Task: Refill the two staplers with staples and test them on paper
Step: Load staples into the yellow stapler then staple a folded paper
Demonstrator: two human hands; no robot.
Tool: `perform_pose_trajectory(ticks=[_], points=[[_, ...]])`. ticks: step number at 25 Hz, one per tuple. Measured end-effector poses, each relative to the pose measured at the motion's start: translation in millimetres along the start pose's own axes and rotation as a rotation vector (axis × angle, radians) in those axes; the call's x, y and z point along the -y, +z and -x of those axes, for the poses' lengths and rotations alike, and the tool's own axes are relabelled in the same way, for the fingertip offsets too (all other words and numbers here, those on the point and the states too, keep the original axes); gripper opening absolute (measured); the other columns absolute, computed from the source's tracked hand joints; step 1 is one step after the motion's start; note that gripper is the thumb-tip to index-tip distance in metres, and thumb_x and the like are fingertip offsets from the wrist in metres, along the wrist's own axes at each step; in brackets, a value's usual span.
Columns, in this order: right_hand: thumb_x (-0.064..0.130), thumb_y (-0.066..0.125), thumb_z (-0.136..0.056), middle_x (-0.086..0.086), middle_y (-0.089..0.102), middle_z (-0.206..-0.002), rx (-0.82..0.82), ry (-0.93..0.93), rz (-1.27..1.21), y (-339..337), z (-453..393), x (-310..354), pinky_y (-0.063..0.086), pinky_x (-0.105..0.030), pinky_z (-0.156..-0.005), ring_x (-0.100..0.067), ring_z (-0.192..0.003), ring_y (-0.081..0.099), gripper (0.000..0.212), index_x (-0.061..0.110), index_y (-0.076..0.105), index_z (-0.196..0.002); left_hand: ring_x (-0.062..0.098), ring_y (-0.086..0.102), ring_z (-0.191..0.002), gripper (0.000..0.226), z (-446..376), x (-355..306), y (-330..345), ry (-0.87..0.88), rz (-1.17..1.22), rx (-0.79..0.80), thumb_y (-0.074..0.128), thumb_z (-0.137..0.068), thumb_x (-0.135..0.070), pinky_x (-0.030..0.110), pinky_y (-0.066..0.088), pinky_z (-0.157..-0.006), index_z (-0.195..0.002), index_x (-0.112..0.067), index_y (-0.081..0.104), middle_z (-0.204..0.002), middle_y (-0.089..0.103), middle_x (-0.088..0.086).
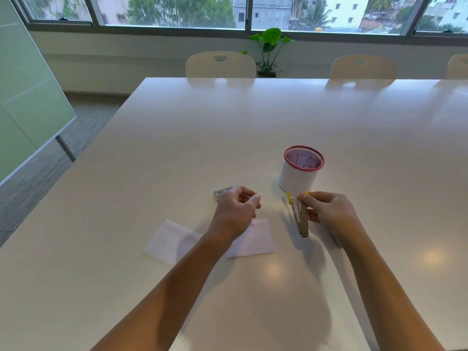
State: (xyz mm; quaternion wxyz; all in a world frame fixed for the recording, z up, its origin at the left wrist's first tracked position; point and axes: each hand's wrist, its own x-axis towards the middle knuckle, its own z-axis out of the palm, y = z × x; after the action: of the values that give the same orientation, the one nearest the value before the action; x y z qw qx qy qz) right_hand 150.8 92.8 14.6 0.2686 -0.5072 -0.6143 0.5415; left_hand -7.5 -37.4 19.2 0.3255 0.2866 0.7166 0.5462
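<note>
Stapler [300, 215] is held opened in right-hand fingers [312, 202]; left fingers [253, 200] pinch staples [247, 196]; loading is judged unfinished, testing left.

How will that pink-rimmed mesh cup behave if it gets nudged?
The mesh cup looks light, so it would probably slide on the glossy table. Standing upright, taller than wide, it may tip; on its side it could roll.

A pink-rimmed mesh cup [301, 171] stands on the white tabletop [253, 117]. Beyond the tabletop's far edge, cream chairs [220, 65] and a leafy plant [269, 46] sit under windows [177, 11].
</note>
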Motion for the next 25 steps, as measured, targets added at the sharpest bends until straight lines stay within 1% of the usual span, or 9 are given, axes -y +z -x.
perform_pose_trajectory(ticks=[3, 6, 8, 10, 12, 14, 17, 21, 25], points=[[0.033, 0.072, -0.088, -0.004, 0.076, -0.084, -0.046, 0.004, 0.141, -2, 1, -7, 0.061, -0.036, -0.082, -0.019, -0.075, 0.074, 0.015, 0.018, 0.075, -0.088, 0.013, 0.062, -0.072, 0.011, -10, 3, -9, 0.054, -0.081, -0.112, 0.061, -0.092, -0.022, 0.029, 0.052, -0.074, -0.093, -0.015, 0.069, -0.086, 0.072, 0.001], [0.037, 0.074, -0.086, -0.002, 0.076, -0.079, -0.067, 0.01, 0.235, -3, 2, -11, 0.06, -0.045, -0.085, -0.023, -0.073, 0.074, 0.014, 0.025, 0.074, -0.081, 0.01, 0.06, -0.068, 0.009, -22, 2, -26, 0.082, -0.156, -0.237, 0.061, -0.09, -0.02, 0.026, 0.049, -0.072, -0.092, -0.016, 0.069, -0.076, 0.066, -0.005], [0.039, 0.075, -0.084, -0.001, 0.075, -0.079, -0.082, -0.007, 0.282, -2, 2, -12, 0.059, -0.047, -0.085, -0.024, -0.074, 0.074, 0.013, 0.026, 0.073, -0.081, 0.009, 0.06, -0.071, 0.01, -28, 2, -38, 0.074, -0.184, -0.279, 0.06, -0.092, -0.02, 0.025, 0.048, -0.071, -0.094, -0.016, 0.069, -0.076, 0.064, -0.006], [0.04, 0.075, -0.084, -0.001, 0.074, -0.08, -0.097, -0.026, 0.329, -1, 3, -12, 0.059, -0.046, -0.084, -0.024, -0.075, 0.073, 0.014, 0.026, 0.072, -0.084, 0.01, 0.06, -0.074, 0.011, -32, 3, -48, 0.067, -0.186, -0.306, 0.059, -0.093, -0.02, 0.025, 0.048, -0.069, -0.097, -0.016, 0.068, -0.081, 0.064, -0.004], [0.04, 0.075, -0.084, -0.002, 0.074, -0.081, -0.106, -0.038, 0.373, 0, 4, -11, 0.059, -0.044, -0.084, -0.023, -0.076, 0.073, 0.016, 0.024, 0.073, -0.086, 0.005, 0.058, -0.072, 0.012, -34, 6, -53, 0.056, -0.189, -0.318, 0.058, -0.094, -0.02, 0.022, 0.044, -0.063, -0.098, -0.015, 0.068, -0.082, 0.064, -0.004], [0.039, 0.075, -0.084, -0.001, 0.075, -0.083, -0.115, -0.043, 0.41, 0, 4, -10, 0.058, -0.04, -0.083, -0.02, -0.074, 0.073, 0.017, 0.022, 0.074, -0.087, 0.003, 0.057, -0.072, 0.012, -34, 10, -56, 0.043, -0.196, -0.319, 0.057, -0.095, -0.02, 0.02, 0.042, -0.061, -0.099, -0.015, 0.067, -0.084, 0.064, -0.004], [0.039, 0.074, -0.085, -0.001, 0.074, -0.087, -0.109, -0.023, 0.443, 1, 3, -7, 0.054, -0.031, -0.076, -0.019, -0.077, 0.072, 0.02, 0.02, 0.074, -0.092, 0.003, 0.057, -0.073, 0.013, -33, 14, -56, 0.027, -0.195, -0.306, 0.056, -0.095, -0.019, 0.02, 0.042, -0.061, -0.1, -0.015, 0.067, -0.088, 0.065, -0.001], [0.039, 0.074, -0.085, -0.003, 0.075, -0.087, -0.113, -0.02, 0.468, 1, 1, -7, 0.051, -0.03, -0.076, -0.022, -0.086, 0.07, 0.023, 0.02, 0.078, -0.096, 0.004, 0.057, -0.073, 0.012, -32, 14, -55, 0.028, -0.186, -0.296, 0.057, -0.095, -0.019, 0.021, 0.043, -0.063, -0.1, -0.015, 0.067, -0.087, 0.064, -0.001], [0.036, 0.072, -0.088, -0.007, 0.075, -0.095, -0.115, -0.041, 0.496, 3, 4, -4, 0.046, -0.027, -0.074, -0.023, -0.09, 0.065, 0.024, 0.016, 0.078, -0.1, 0.007, 0.058, -0.075, 0.011, -32, 13, -55, 0.026, -0.18, -0.293, 0.057, -0.095, -0.019, 0.021, 0.043, -0.063, -0.099, -0.015, 0.066, -0.086, 0.064, -0.002]])
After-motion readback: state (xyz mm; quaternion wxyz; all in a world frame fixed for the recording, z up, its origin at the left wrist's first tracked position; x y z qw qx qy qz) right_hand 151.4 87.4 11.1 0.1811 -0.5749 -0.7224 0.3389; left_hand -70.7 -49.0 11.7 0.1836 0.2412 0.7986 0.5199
